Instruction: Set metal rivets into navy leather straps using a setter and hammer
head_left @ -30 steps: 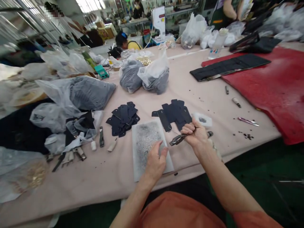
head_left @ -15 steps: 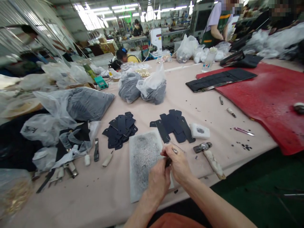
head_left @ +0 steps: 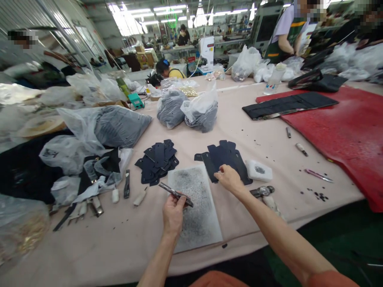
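Gripping a slim steel hand tool (head_left: 175, 194), the person's left hand (head_left: 174, 213) sits at the left edge of a grey-speckled board (head_left: 196, 211), its fingers (head_left: 179, 200) curled tight around the tool. The tool's exact type is hard to make out. The right hand (head_left: 229, 179) lies with its fingers together, not clamped, their tips on a spread of black cut pieces (head_left: 223, 159) beside the board. A second pile of black pieces (head_left: 157, 162) lies left of the board on a pale pink table (head_left: 98, 247).

Farther up, two clear plastic bags (head_left: 170, 108) (head_left: 200, 115) and a larger one (head_left: 122, 126) hold dark contents, their shapes blurred by the plastic. A bag at the lower left (head_left: 26, 231) holds small brass-coloured parts, too blurred to identify and cut off by the frame edge. A hammer (head_left: 262, 191) lies partly hidden behind the right forearm.
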Tool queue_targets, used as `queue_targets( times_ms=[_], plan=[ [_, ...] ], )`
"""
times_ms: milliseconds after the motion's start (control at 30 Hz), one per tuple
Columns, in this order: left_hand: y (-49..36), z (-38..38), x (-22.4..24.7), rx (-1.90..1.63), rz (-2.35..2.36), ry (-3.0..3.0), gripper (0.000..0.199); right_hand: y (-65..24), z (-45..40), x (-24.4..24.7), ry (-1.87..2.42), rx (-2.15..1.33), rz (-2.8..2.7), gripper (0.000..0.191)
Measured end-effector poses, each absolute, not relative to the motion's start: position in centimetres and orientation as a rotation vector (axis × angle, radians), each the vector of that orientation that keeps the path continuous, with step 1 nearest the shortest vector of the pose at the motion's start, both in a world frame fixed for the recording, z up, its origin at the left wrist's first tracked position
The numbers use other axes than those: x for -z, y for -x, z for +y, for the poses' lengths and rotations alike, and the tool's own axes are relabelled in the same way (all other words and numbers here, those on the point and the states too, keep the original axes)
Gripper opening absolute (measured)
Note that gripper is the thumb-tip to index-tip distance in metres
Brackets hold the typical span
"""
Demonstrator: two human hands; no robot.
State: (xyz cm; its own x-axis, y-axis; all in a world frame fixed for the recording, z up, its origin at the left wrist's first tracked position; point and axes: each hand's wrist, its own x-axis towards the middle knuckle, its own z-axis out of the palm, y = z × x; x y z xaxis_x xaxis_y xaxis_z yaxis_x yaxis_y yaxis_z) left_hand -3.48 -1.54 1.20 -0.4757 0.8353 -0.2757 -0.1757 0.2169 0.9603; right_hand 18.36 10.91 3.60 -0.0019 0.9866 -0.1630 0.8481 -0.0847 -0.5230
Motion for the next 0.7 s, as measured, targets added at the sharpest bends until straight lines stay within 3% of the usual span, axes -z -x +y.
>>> queue_targets(
  times_ms=[200, 367, 533, 700],
  plan=[
    [5.1, -1.6, 0.9, -1.405, 1.674, -0.884, 0.031, -14.9, 11.8, -2.1, 2.200, -0.356, -2.151, 0.037],
    [5.0, -2.0, 1.4, -1.404, 1.700, -0.964, 0.025, -14.4, 12.5, -1.4, 2.281, -0.473, -1.977, 0.042],
    [4.9, -2.1, 1.9, -1.408, 1.701, -0.983, 0.023, -15.8, 13.6, -1.6, 2.212, -0.588, -1.967, 0.018],
    [4.4, -2.5, 2.0, -1.439, 1.636, -1.007, 0.022, -17.8, 13.6, -3.5, 1.932, -0.576, -1.692, 0.023]
  ],
)
